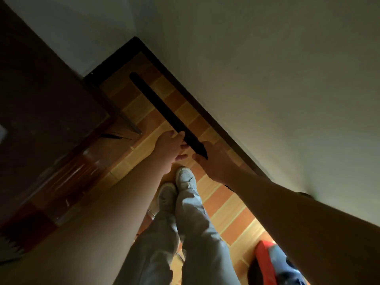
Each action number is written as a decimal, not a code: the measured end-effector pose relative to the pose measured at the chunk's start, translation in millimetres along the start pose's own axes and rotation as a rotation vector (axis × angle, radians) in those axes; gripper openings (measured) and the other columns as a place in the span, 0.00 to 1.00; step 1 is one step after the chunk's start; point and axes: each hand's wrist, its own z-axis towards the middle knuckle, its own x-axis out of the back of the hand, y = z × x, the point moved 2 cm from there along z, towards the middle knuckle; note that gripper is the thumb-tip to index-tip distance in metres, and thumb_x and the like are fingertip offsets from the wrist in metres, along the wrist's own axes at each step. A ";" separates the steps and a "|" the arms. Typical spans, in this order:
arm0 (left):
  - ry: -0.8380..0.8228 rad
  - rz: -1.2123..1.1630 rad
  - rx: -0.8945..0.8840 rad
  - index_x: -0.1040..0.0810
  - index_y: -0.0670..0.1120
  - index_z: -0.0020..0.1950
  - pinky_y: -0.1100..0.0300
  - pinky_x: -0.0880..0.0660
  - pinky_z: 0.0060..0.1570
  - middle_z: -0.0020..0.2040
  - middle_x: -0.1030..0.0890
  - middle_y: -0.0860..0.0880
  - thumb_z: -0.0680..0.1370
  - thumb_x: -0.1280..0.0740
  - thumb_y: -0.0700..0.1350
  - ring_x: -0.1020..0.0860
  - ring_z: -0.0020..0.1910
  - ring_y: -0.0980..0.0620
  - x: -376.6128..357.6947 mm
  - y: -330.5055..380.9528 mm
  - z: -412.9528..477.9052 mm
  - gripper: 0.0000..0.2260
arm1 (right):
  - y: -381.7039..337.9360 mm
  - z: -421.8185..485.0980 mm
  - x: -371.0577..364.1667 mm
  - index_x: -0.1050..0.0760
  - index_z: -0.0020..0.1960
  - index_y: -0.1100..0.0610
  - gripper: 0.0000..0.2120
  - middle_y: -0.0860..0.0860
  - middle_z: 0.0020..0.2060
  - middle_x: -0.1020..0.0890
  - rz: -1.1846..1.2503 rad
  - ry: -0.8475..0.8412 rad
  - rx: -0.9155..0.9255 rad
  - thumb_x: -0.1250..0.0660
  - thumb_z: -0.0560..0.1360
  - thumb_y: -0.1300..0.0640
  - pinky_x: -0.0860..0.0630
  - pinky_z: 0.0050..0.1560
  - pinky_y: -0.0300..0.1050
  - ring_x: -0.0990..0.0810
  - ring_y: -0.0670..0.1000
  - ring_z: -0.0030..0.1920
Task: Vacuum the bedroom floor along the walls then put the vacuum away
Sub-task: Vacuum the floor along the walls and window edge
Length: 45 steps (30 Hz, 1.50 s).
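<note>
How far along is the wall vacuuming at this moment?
Nothing shows as finished. In hand: the left hand and right hand grip the black wand, aimed at the corner along the baseboard. Left: other walls, unseen here, and putting away the vacuum body by the right arm.

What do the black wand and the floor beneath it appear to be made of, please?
The black wand looks like matt plastic: evenly dark, no gleam, though dim light leaves doubt. The floor looks like tile in wood-strip pattern, with pale joint lines.
</note>
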 end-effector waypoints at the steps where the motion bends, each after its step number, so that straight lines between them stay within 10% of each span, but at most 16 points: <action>1: -0.022 0.009 -0.013 0.30 0.45 0.75 0.55 0.15 0.41 0.56 0.13 0.48 0.85 0.37 0.49 0.13 0.50 0.53 -3.1 5.7 -19.2 0.19 | -2.4 -19.0 9.3 0.27 0.59 0.55 0.12 0.45 0.39 0.27 0.006 0.019 -0.020 0.35 0.82 0.48 0.34 0.36 0.42 0.27 0.46 0.37; 15: -0.250 0.109 -0.001 0.23 0.47 0.63 0.41 0.18 0.58 0.56 0.15 0.44 0.84 0.35 0.49 0.15 0.54 0.46 -103.9 30.5 -285.0 0.10 | 0.5 -319.9 118.0 0.28 0.59 0.50 0.14 0.48 0.46 0.20 -0.079 0.166 -0.219 0.33 0.80 0.42 0.27 0.36 0.44 0.21 0.51 0.42; 26: -0.357 0.096 0.030 0.27 0.41 0.70 0.49 0.17 0.38 0.53 0.15 0.39 0.82 0.32 0.48 0.13 0.47 0.43 -169.8 -3.7 -412.6 0.19 | 44.0 -495.2 149.3 0.30 0.67 0.48 0.18 0.52 0.56 0.17 -0.192 0.362 -0.322 0.35 0.80 0.43 0.23 0.52 0.50 0.18 0.58 0.55; 31: -0.462 0.072 0.027 0.28 0.42 0.68 0.40 0.19 0.54 0.62 0.20 0.35 0.82 0.33 0.44 0.17 0.55 0.38 -189.7 13.6 -441.8 0.15 | 40.6 -539.2 151.8 0.30 0.64 0.49 0.14 0.51 0.55 0.19 -0.182 0.476 -0.491 0.38 0.82 0.45 0.28 0.60 0.57 0.21 0.57 0.58; 45: -0.666 0.205 -0.041 0.28 0.38 0.69 0.44 0.19 0.59 0.63 0.20 0.36 0.82 0.31 0.44 0.17 0.58 0.37 -220.3 14.6 -509.4 0.18 | 16.4 -613.7 136.8 0.30 0.66 0.50 0.13 0.52 0.59 0.22 -0.058 0.669 -0.858 0.36 0.83 0.53 0.42 0.72 0.73 0.26 0.58 0.64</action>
